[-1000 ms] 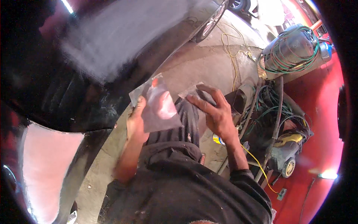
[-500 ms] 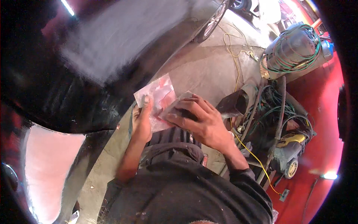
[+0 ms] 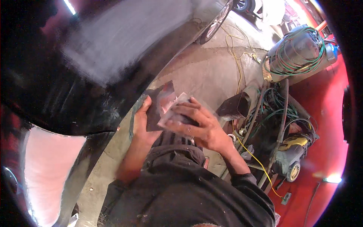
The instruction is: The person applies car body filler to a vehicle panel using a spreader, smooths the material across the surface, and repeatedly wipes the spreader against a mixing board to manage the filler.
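My left hand grips a thin flat square plate at its edge, thumb toward the far side. The plate is tilted and looks dark, with a reddish-pink smear of paste on its face. In my right hand is a thin, flat, pale spreader, fingers bent over its top. The spreader overlaps the plate's right side; whether the two touch, I cannot tell. Both hands are in front of my body, beside a black car panel with a dull grey patch.
A pink-white patch covers the lower left panel. At right stand a grey tank wound with green hose, a metal-framed cart and a yellow-black wheeled machine. A yellow cord runs over the floor beside a red surface.
The plate has tilted, so its face looks darker and less of the pink paste shows. My left thumb has shifted off its face. The spreader has turned slightly in my right hand.
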Demonstrator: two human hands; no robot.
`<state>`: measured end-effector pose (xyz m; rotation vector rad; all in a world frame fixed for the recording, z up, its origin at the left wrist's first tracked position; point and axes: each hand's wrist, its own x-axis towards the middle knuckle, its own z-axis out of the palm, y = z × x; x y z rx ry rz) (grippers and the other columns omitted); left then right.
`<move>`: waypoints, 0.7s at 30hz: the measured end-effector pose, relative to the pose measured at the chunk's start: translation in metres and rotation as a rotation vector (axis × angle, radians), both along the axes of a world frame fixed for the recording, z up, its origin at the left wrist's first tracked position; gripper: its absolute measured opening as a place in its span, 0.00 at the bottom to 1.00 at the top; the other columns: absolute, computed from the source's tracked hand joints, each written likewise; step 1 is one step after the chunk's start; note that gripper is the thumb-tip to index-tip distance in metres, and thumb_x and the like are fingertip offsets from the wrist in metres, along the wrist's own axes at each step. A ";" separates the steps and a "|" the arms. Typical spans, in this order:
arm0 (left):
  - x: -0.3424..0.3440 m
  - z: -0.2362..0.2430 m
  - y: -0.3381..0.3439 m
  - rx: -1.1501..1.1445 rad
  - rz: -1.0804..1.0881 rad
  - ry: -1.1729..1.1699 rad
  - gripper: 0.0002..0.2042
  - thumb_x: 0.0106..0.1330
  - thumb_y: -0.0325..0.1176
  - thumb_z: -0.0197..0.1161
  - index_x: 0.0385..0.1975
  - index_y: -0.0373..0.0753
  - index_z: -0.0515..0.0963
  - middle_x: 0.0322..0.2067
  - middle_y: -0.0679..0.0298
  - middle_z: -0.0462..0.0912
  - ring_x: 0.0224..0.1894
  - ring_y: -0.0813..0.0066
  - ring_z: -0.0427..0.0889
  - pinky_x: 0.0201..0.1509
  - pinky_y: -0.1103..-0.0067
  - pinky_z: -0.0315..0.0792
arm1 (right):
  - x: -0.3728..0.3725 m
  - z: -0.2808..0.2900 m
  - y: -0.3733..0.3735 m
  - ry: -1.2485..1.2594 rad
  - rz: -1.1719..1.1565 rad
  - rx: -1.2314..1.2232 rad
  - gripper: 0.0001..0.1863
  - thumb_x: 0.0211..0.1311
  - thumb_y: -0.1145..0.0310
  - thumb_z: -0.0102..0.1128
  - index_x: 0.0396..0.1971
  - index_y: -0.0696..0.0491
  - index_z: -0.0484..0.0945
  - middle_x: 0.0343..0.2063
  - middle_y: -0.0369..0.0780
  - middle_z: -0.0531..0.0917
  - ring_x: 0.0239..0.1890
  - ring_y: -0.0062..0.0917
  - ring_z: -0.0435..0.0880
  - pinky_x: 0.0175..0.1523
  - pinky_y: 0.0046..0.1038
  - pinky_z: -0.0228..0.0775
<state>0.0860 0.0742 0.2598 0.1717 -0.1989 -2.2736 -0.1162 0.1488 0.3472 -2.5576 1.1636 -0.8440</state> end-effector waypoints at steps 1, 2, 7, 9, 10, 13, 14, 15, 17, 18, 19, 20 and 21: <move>-0.002 0.000 0.003 0.060 0.027 -0.050 0.27 0.81 0.50 0.43 0.68 0.36 0.67 0.63 0.52 0.75 0.63 0.57 0.77 0.67 0.60 0.72 | -0.008 -0.007 0.000 0.046 -0.049 -0.030 0.29 0.52 0.64 0.61 0.59 0.38 0.82 0.59 0.40 0.78 0.65 0.38 0.75 0.73 0.52 0.62; -0.006 0.002 0.009 0.120 0.053 -0.100 0.27 0.81 0.50 0.44 0.68 0.36 0.67 0.62 0.52 0.76 0.61 0.58 0.78 0.65 0.61 0.74 | -0.015 -0.010 0.000 0.093 -0.097 -0.061 0.29 0.52 0.65 0.60 0.59 0.38 0.82 0.59 0.40 0.78 0.65 0.38 0.75 0.73 0.51 0.61; 0.008 -0.021 0.016 0.033 0.174 -0.004 0.29 0.80 0.54 0.44 0.70 0.38 0.66 0.64 0.55 0.75 0.64 0.59 0.76 0.70 0.61 0.69 | -0.025 -0.004 -0.003 0.086 -0.341 -0.039 0.25 0.58 0.72 0.59 0.57 0.40 0.83 0.55 0.42 0.81 0.59 0.37 0.80 0.67 0.42 0.70; 0.010 -0.001 0.020 -0.104 0.333 -0.118 0.31 0.80 0.56 0.44 0.70 0.38 0.65 0.65 0.57 0.74 0.65 0.60 0.75 0.72 0.61 0.66 | -0.025 -0.022 -0.002 -0.333 -0.427 0.160 0.23 0.62 0.75 0.57 0.57 0.42 0.83 0.51 0.43 0.83 0.56 0.36 0.83 0.62 0.36 0.74; 0.002 0.005 0.024 -0.118 0.512 -0.392 0.32 0.80 0.58 0.44 0.71 0.38 0.65 0.65 0.58 0.74 0.66 0.59 0.74 0.73 0.63 0.65 | -0.023 -0.042 -0.004 -0.614 -0.441 0.150 0.17 0.69 0.76 0.55 0.55 0.50 0.81 0.47 0.43 0.85 0.50 0.31 0.86 0.53 0.29 0.77; 0.001 -0.021 0.026 -0.796 0.739 -1.004 0.33 0.80 0.56 0.44 0.69 0.30 0.64 0.66 0.51 0.70 0.68 0.56 0.70 0.72 0.63 0.64 | -0.014 -0.069 0.006 -1.320 -0.632 0.802 0.12 0.73 0.71 0.56 0.51 0.56 0.79 0.44 0.40 0.84 0.46 0.26 0.84 0.49 0.30 0.76; 0.001 -0.020 0.023 -1.142 0.847 -1.151 0.32 0.79 0.54 0.45 0.68 0.29 0.66 0.65 0.48 0.70 0.67 0.52 0.71 0.70 0.63 0.66 | -0.005 -0.076 0.002 -1.456 -0.635 0.958 0.10 0.73 0.68 0.58 0.49 0.56 0.78 0.41 0.38 0.83 0.41 0.25 0.82 0.45 0.31 0.76; 0.000 -0.019 0.020 -1.433 0.994 -1.219 0.32 0.79 0.53 0.47 0.67 0.28 0.67 0.65 0.45 0.70 0.67 0.47 0.71 0.69 0.63 0.68 | 0.005 -0.084 -0.003 -1.551 -0.631 1.007 0.10 0.73 0.67 0.58 0.48 0.55 0.78 0.40 0.37 0.83 0.40 0.25 0.82 0.45 0.31 0.76; -0.005 -0.005 0.024 -1.559 0.778 -1.271 0.30 0.77 0.53 0.51 0.69 0.36 0.69 0.65 0.46 0.69 0.66 0.45 0.72 0.67 0.62 0.70 | 0.021 -0.100 -0.012 -1.738 -0.606 1.113 0.10 0.73 0.67 0.58 0.48 0.54 0.78 0.38 0.37 0.82 0.38 0.25 0.81 0.45 0.32 0.76; -0.006 -0.004 0.033 -1.521 0.618 -1.370 0.30 0.74 0.54 0.55 0.71 0.47 0.69 0.66 0.50 0.67 0.65 0.46 0.73 0.65 0.60 0.73 | 0.019 -0.103 -0.012 -1.722 -0.578 1.153 0.10 0.73 0.66 0.58 0.48 0.54 0.78 0.39 0.37 0.82 0.39 0.26 0.82 0.46 0.32 0.76; -0.004 -0.005 0.035 -1.495 0.560 -1.403 0.29 0.74 0.55 0.54 0.71 0.47 0.70 0.67 0.50 0.66 0.65 0.47 0.73 0.65 0.61 0.73 | 0.016 -0.105 -0.012 -1.706 -0.551 1.192 0.11 0.73 0.66 0.58 0.49 0.54 0.78 0.39 0.38 0.83 0.39 0.26 0.83 0.48 0.33 0.76; -0.002 -0.005 0.036 -1.468 0.503 -1.436 0.29 0.74 0.55 0.54 0.70 0.47 0.71 0.68 0.51 0.65 0.65 0.48 0.74 0.65 0.62 0.72 | 0.013 -0.106 -0.012 -1.688 -0.523 1.230 0.11 0.73 0.66 0.57 0.49 0.54 0.78 0.39 0.38 0.83 0.39 0.27 0.83 0.49 0.33 0.77; 0.000 -0.005 0.037 -1.436 0.450 -1.467 0.28 0.75 0.56 0.53 0.69 0.47 0.72 0.69 0.51 0.64 0.64 0.49 0.74 0.64 0.62 0.72 | 0.008 -0.104 -0.013 -1.724 -0.512 1.241 0.10 0.72 0.67 0.58 0.49 0.53 0.78 0.40 0.38 0.83 0.42 0.27 0.84 0.50 0.34 0.78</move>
